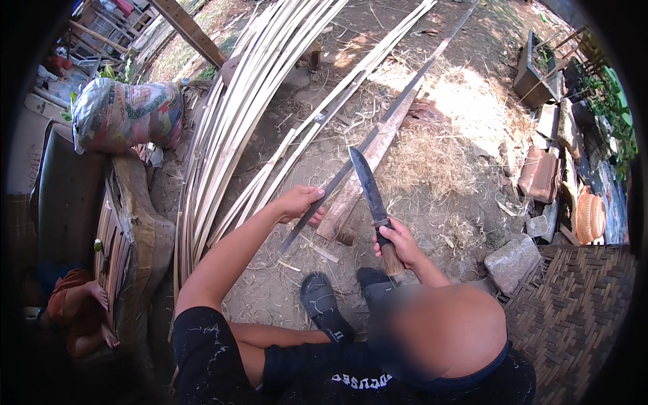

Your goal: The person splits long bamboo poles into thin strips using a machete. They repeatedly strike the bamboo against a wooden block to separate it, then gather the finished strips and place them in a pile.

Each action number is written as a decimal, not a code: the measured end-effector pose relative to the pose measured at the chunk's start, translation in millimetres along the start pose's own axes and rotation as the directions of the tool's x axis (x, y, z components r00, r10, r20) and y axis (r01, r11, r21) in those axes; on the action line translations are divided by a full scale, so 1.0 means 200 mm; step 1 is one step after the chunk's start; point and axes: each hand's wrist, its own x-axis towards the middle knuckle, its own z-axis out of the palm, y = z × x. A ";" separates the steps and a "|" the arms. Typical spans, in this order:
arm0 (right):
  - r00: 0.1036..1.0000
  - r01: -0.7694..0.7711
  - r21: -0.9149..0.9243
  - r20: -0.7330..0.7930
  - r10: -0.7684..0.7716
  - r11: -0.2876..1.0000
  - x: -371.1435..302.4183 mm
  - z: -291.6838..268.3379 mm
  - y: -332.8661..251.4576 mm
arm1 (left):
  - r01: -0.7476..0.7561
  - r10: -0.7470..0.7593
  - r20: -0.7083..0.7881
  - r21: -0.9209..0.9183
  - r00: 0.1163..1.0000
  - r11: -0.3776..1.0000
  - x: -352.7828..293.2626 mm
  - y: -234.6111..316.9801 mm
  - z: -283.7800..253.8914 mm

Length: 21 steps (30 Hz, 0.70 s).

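Observation:
My left hand (301,204) is closed around a long, dark, thin strip (405,94), near its lower end. The strip slants away to the upper right, over a pale wooden plank (341,209) on the ground. In my right hand (405,244) is a large knife (368,185), gripped by its wooden handle. Its dark blade points up and away, the tip close beside the strip; whether they touch, I cannot tell. Left of my hands, many long pale strips (270,74) lie fanned out, and a few more lie between that bundle and the plank.
Thin shavings (432,158) cover the dirt beyond the knife. At right are a stone block (513,263), a woven mat (567,317) and an orange basket (590,217). A stuffed sack (128,115) stands at left; below it, another person's bare feet (101,297) show.

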 end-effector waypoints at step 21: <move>0.923 -0.321 -0.538 -0.362 0.130 0.779 0.10 0.13 0.00 | -0.214 0.389 -0.515 0.366 0.764 0.906 1.01 0.35 0.69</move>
